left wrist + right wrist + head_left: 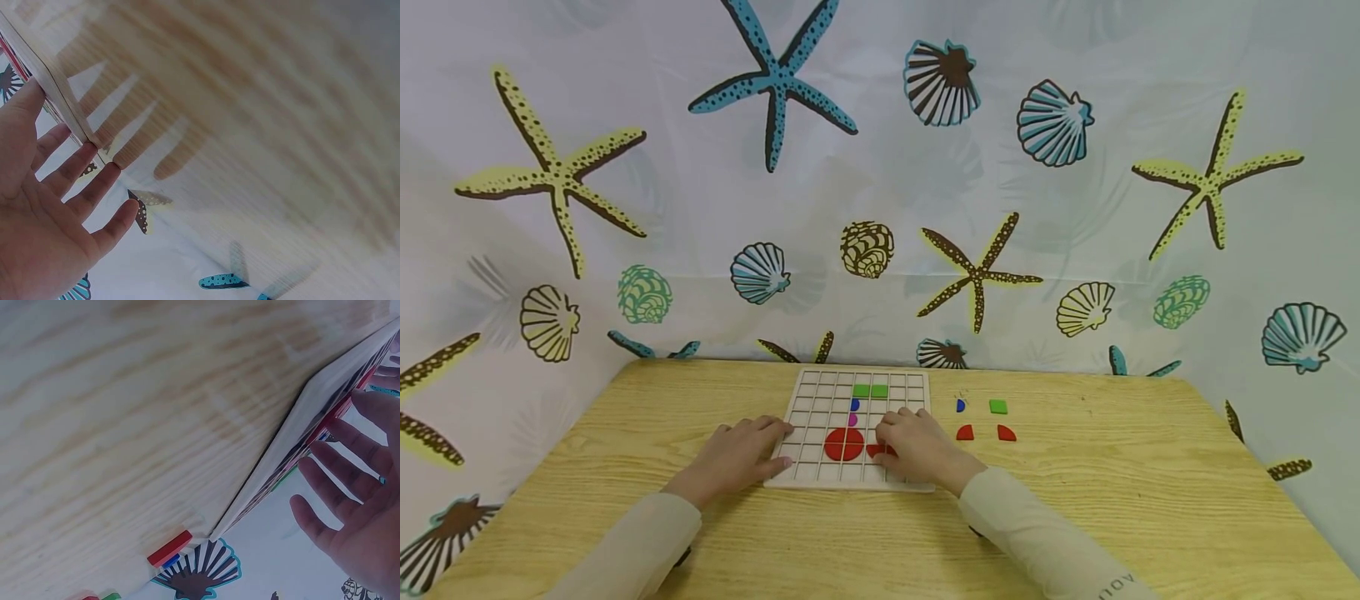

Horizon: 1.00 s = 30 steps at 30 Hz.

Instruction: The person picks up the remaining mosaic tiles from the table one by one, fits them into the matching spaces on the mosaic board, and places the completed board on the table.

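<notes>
A pale square grid board [808, 475] lies on the wooden table. Against its left edge rest the spread fingers of my left hand [741, 454], which holds nothing. Over the board's right part is my right hand [921, 446]; its thumb and forefinger touch a red piece [877, 450] lying on the grid, partly hidden by the hand. In the right wrist view the right hand's [359, 481] fingers are extended, not curled. Left of that piece is a red circle [844, 444] divided by thin lines. Above it sit a pink half-circle [852, 420], a blue half-circle [854, 405] and two green squares [870, 391].
Right of the board on the table [1097, 467] lie a blue half-circle [960, 406], a green square [997, 407] and two red quarter-circles, one nearer the board [965, 433]. A white cloth [820, 183] printed with starfish and shells stands behind and at the sides.
</notes>
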Available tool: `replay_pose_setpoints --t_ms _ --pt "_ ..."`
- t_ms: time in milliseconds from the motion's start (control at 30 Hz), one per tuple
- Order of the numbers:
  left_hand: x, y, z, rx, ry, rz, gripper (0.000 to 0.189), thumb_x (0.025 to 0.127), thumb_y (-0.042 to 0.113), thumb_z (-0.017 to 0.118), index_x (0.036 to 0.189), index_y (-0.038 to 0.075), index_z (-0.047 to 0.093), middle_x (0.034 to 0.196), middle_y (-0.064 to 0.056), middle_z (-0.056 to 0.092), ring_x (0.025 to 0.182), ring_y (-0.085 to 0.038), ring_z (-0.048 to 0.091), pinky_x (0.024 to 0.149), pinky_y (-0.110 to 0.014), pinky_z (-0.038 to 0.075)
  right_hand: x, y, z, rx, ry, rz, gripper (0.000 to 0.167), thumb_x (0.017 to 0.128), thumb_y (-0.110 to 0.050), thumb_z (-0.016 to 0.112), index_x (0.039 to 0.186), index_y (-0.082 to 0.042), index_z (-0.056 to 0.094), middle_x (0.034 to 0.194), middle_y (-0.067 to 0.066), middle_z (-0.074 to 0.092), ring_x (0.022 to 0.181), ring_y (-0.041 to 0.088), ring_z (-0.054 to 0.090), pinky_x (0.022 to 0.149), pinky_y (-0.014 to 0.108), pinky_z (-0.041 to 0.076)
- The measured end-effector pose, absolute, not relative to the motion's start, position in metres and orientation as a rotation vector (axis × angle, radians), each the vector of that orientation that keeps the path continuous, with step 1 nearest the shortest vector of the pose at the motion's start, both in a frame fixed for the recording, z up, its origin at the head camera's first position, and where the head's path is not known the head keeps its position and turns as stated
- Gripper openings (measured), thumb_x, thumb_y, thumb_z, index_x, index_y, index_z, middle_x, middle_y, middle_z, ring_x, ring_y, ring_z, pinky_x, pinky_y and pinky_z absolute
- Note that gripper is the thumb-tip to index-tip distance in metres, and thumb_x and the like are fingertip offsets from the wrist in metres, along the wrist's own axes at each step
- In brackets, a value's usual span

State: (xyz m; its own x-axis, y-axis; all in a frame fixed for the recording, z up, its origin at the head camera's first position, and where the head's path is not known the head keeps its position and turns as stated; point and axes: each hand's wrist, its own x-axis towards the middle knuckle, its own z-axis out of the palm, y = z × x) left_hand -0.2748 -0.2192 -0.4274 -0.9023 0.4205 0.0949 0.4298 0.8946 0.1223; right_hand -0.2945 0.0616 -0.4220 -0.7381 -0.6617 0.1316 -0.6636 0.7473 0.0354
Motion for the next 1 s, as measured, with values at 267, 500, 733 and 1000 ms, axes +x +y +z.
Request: replay_pose_setpoints --t_ms 267,500,733,1000 --pt "-0.274 -0.219 -0.427 -0.677 -2.987 -0.213 0.047 0.088 0.04 0.058 0.126 0.013 0.053 0.129 -0.009 0.053 0.112 -0.036 0.052 0.084 -0.059 0.04 -0.294 0.063 -0.421 1.072 -2.802 0.039 0.02 0.088 -0.038 0.059 0.094 -0.019 0.064 0.096 -0.006 0.06 0.084 0.012 0.05 0.075 0.031 0.042" --pt "-0.273 -0.219 -0.426 -0.691 -2.989 -0.22 0.047 0.088 0.039 0.057 0.127 0.013 0.052 0.129 -0.009 0.052 0.111 -0.036 0.052 0.084 -0.06 0.04 -0.295 0.067 -0.421 1.078 -2.782 0.097 0.021 0.088 -0.036 0.059 0.094 -0.017 0.064 0.099 -0.004 0.062 0.085 0.013 0.051 0.073 0.031 0.042" --pt "-0.272 -0.219 -0.425 -0.692 -2.981 -0.229 0.047 0.088 0.039 0.058 0.126 0.013 0.053 0.128 -0.01 0.053 0.11 -0.036 0.053 0.083 -0.059 0.04 -0.298 0.078 -0.418 1.027 -2.842 0.091 0.023 0.089 -0.036 0.058 0.101 -0.017 0.063 0.106 -0.003 0.061 0.096 0.017 0.055 0.087 0.041 0.045" --pt "-0.273 -0.219 -0.426 -0.695 -2.98 -0.22 0.047 0.088 0.039 0.057 0.126 0.012 0.053 0.128 -0.01 0.053 0.111 -0.036 0.053 0.083 -0.059 0.04 -0.304 0.101 -0.416 0.945 -2.858 0.18 0.021 0.088 -0.032 0.06 0.099 -0.014 0.063 0.104 0.0 0.062 0.097 0.021 0.055 0.089 0.048 0.044"
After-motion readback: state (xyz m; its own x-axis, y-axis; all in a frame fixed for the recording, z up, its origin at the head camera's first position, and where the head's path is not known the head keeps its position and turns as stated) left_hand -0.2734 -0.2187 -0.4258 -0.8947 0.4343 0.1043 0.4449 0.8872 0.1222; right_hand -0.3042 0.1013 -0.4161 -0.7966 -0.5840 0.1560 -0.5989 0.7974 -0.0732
